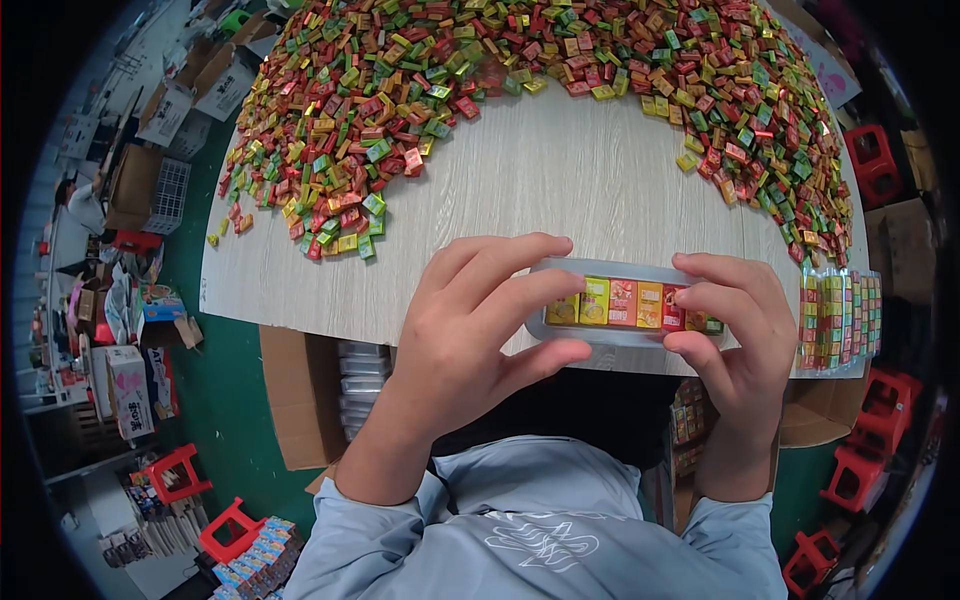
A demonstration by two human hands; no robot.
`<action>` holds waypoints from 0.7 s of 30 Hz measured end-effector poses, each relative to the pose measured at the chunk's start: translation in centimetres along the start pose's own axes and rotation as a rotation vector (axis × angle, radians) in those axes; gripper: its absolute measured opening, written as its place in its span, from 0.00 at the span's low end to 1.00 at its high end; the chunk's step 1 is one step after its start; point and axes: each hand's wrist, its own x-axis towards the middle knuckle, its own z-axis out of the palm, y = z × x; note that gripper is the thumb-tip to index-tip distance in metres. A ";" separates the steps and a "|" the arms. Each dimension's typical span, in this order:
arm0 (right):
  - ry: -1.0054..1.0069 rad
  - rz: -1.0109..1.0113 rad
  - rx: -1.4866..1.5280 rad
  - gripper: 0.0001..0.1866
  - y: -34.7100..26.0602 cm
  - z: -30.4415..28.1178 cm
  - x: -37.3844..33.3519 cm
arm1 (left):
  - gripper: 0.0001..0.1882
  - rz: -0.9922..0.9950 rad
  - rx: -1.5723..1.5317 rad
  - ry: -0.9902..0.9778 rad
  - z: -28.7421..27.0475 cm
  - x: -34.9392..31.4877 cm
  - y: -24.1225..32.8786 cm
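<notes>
Both hands grip a clear plastic tray (pixel 620 305) of coloured candy packs at the near tabletop (pixel 560 180) edge: left hand (pixel 470 330) fingers curled around its left end, right hand (pixel 735 330) pinching the right end. Loose candy pile (pixel 400 80) lies beyond.

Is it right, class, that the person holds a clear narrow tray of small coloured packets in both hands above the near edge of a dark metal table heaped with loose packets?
Not quite: the table is pale wood-grain, not dark metal, as the head view shows. The rest stands: left hand and right hand hold the clear narrow tray of coloured packets above its near edge, with loose packets heaped beyond.
</notes>
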 end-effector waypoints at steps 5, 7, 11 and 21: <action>-0.014 -0.048 -0.022 0.21 0.0 -0.4 0.5 | 0.30 0.032 0.039 0.015 -0.3 0.0 0.1; -0.026 -0.084 -0.034 0.19 -0.1 -1.0 0.5 | 0.31 0.046 0.031 0.014 0.0 0.1 0.3; -0.068 -0.121 -0.075 0.18 0.2 -1.5 0.3 | 0.29 0.023 -0.045 0.040 0.4 0.0 0.3; 0.051 -0.151 -0.035 0.23 0.9 -1.6 0.0 | 0.36 -0.025 -0.064 0.051 1.0 -0.6 -0.3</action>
